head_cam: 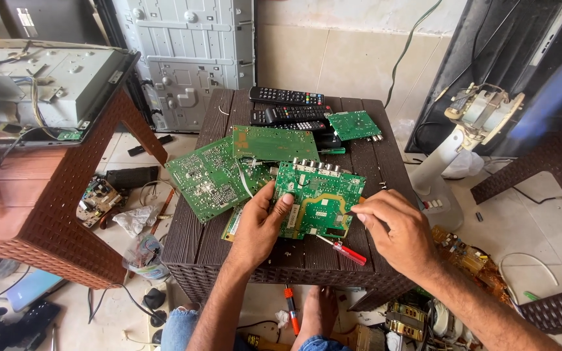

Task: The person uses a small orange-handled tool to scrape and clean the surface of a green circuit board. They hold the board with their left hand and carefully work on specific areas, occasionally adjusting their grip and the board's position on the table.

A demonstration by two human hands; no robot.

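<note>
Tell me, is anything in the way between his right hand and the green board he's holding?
Nothing visible. The left hand grips the green circuit board by its left edge, and the right hand already meets its right edge.

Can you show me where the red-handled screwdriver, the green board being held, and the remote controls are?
red-handled screwdriver (348, 253): head view, on its red handle.
green circuit board (320, 198): head view, middle of its face.
remote controls (287, 96): head view, on the rearmost remote's keypad.

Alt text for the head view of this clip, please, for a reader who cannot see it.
A person's left hand grips a green circuit board by its edge on a dark brown woven table, while the right hand touches the board's right side. A red-handled screwdriver, more boards and remote controls lie around.
</note>
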